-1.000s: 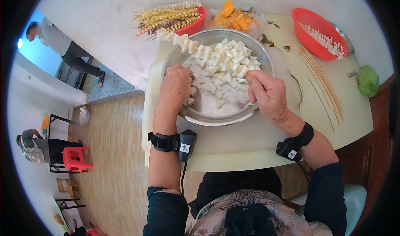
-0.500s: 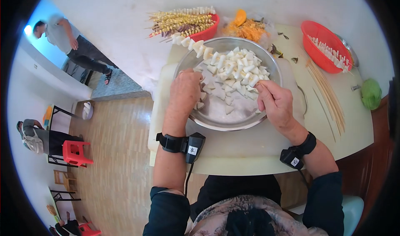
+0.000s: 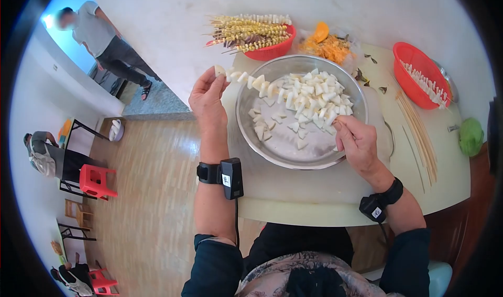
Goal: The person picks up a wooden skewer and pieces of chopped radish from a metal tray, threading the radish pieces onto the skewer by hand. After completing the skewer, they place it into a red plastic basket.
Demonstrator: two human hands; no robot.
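Note:
My right hand (image 3: 359, 142) pinches the near end of a skewer (image 3: 265, 89) strung with white wedge-shaped pieces. The skewer slants up and left across a round steel basin (image 3: 293, 163). At its far end, beyond the basin's left rim, my left hand (image 3: 208, 95) is closed on a white piece (image 3: 220, 70) at the tip. Loose white pieces (image 3: 319, 90) are heaped in the right and back of the basin, with several scattered at its left. Most of the stick is hidden by the pieces on it.
Behind the basin stand a red basket (image 3: 272, 51) of filled skewers and orange shreds (image 3: 332, 49). At the right are another red basket (image 3: 414, 82), bare sticks (image 3: 416, 134) and a green vegetable (image 3: 471, 137). A person (image 3: 107, 40) stands at the doorway; others are at the far left.
My left hand has moved from the basin's left side up and left to the skewer's tip, and now pinches a white piece there. My right hand keeps its grip on the near end.

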